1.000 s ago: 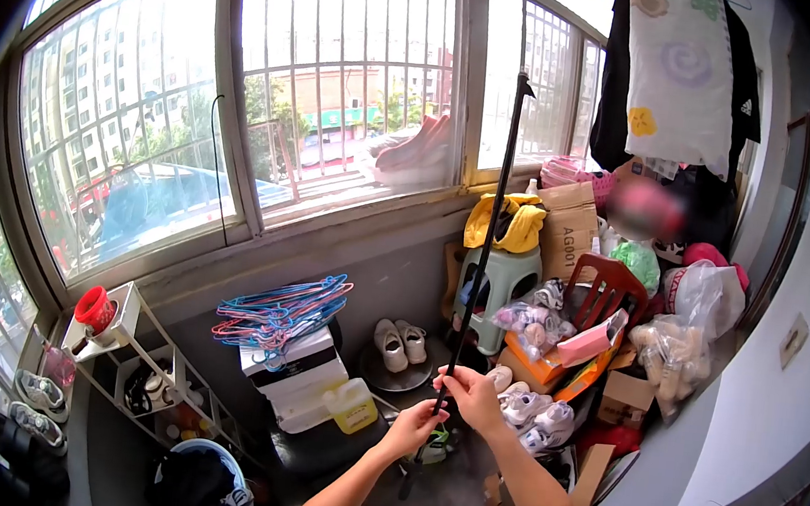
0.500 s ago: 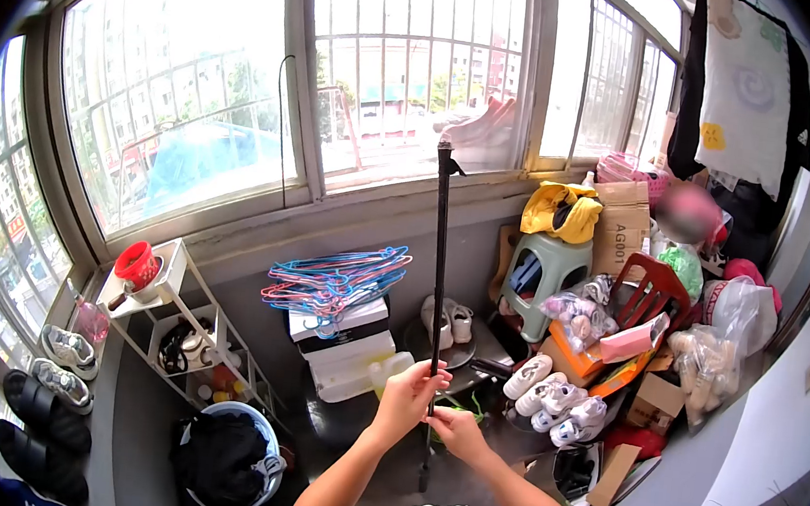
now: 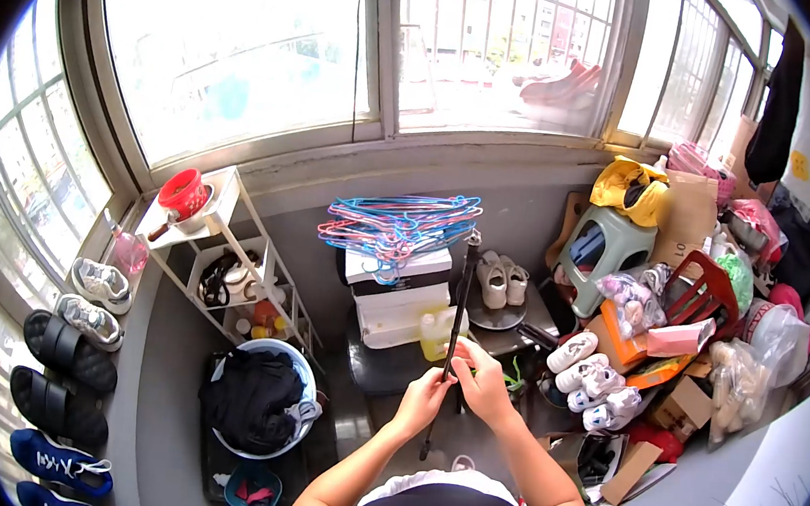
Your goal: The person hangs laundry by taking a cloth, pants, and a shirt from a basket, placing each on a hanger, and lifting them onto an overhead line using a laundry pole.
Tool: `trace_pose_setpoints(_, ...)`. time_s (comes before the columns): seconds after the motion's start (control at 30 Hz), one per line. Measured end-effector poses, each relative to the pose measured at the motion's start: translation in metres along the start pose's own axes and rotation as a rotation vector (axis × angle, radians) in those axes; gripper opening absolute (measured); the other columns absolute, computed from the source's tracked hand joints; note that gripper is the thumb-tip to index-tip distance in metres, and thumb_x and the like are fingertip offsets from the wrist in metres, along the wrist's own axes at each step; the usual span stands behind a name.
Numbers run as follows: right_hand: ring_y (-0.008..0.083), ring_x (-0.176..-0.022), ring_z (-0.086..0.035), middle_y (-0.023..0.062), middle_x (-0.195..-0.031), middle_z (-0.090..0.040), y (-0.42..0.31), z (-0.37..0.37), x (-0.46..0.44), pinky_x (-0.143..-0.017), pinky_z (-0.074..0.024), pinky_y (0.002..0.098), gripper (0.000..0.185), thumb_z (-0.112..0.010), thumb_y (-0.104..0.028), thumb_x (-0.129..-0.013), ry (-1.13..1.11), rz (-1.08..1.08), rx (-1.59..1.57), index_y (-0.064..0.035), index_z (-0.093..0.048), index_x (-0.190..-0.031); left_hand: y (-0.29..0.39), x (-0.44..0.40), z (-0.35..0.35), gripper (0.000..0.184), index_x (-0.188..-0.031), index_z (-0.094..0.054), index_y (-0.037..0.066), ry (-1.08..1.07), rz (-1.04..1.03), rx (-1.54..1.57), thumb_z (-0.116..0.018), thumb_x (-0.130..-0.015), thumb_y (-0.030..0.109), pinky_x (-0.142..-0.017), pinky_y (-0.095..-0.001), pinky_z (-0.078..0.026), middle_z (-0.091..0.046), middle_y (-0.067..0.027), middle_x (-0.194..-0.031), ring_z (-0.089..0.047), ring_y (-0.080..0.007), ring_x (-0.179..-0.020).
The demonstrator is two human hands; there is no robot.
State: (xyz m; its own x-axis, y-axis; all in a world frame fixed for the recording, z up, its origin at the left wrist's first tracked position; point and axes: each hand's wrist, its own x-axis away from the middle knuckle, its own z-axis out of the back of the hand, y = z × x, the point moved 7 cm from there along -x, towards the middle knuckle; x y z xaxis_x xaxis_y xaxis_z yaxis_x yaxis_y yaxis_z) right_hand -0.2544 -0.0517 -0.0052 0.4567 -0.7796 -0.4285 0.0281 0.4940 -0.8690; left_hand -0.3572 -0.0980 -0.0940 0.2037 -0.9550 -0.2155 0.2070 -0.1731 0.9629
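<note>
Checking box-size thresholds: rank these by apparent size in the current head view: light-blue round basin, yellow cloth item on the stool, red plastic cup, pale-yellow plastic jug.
1. Light-blue round basin
2. Yellow cloth item
Unranked, smallest: red plastic cup and pale-yellow plastic jug look alike.

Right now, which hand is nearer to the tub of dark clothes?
Left: the left hand grips the black pole, right of the tub; the right hand, also on the pole, is farther off.

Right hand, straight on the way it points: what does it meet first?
The right hand meets the black pole at its fingertips. Past that, probably the yellowish plastic jug; depth is unclear here.
</note>
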Motion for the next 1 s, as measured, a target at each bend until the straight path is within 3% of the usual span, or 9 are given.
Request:
trace_pose_setpoints(0.2, 0.0212, -0.087, -0.067, 0.0161, -0.096, -0.068, 0.017, -0.033, -0.020, -0.075, -0.0519, 0.0297, 0.027, -0.056, -0.012, -0.092, -0.148, -0.064, -0.050, 0.0054, -0.057, -0.113, -0.043, 0.006, 0.015, 0.012, -0.099, -0.056, -0.001, 0.034, 0.140, -0.150, -0.054, -0.091, 0.008, -0.070, -0.0344, -0.050, -0.066, -0.0175, -0.088, -0.067, -0.0296, -0.083)
trace_pose_setpoints(0.37, 0.0187, -0.077, -0.068, 0.0125, -0.083, -0.069, 0.058, -0.051, -0.044, -0.067, -0.0518, 0.0283, 0.018, -0.055, -0.012, -0.092, -0.241, -0.149, -0.100, 0.0034, -0.061, -0.098, -0.091, -0.004, 0.017, 0.012, -0.099, -0.055, 0.000, 0.046, 0.216, -0.213, -0.054, -0.090, 0.009, -0.069, -0.0369, -0.050, -0.065, -0.0183, -0.087, -0.066, -0.0331, -0.082)
trace_pose_setpoints(0.6, 0.0186, -0.080, -0.066, 0.0125, -0.085, -0.067, 0.152, -0.085, -0.063, -0.073, -0.0507, 0.0294, 0.016, -0.049, -0.009, -0.094, -0.448, -0.246, -0.052, 0.0034, -0.060, -0.096, -0.148, -0.028, 0.020, 0.039, -0.126, -0.042, 0.000, 0.235, 0.233, -0.274, -0.048, -0.088, 0.002, -0.094, -0.0399, -0.044, -0.055, -0.0228, -0.118, -0.054, -0.0356, -0.112)
trace_pose_setpoints(0.7, 0.0267, -0.081, -0.067, 0.0172, -0.084, -0.066, 0.201, -0.097, -0.066, -0.071, -0.0503, 0.0327, 0.017, -0.049, -0.011, -0.094, -0.514, -0.275, -0.024, 0.0032, -0.059, -0.096, -0.134, -0.052, 0.029, 0.053, -0.135, -0.034, -0.002, 0.229, 0.371, -0.201, -0.048, -0.084, -0.002, -0.102, -0.0382, -0.038, -0.042, -0.0236, -0.135, -0.043, -0.0357, -0.125)
trace_pose_setpoints(0.8, 0.0328, -0.084, -0.066, 0.0203, -0.085, -0.065, 0.230, -0.102, -0.074, -0.071, -0.0498, 0.0360, 0.018, -0.049, -0.012, -0.094, -0.510, -0.255, -0.039, 0.0031, -0.058, -0.097, -0.152, -0.061, 0.030, 0.057, -0.137, -0.031, -0.003, 0.332, 0.427, -0.322, -0.048, -0.083, -0.003, -0.103, -0.0379, -0.037, -0.037, -0.0237, -0.139, -0.042, -0.0373, -0.126)
trace_pose_setpoints(1.0, 0.0418, -0.086, -0.062, 0.0258, -0.088, -0.063, 0.291, -0.108, -0.081, -0.070, -0.0493, 0.0433, 0.019, -0.048, -0.014, -0.094, -0.616, -0.409, 0.077, 0.0028, -0.054, -0.101, -0.177, -0.100, 0.017, 0.059, -0.139, -0.031, -0.003, 0.251, 0.380, -0.349, -0.045, -0.082, -0.004, -0.108, -0.0363, -0.032, -0.032, -0.0246, -0.143, -0.036, -0.0369, -0.131)
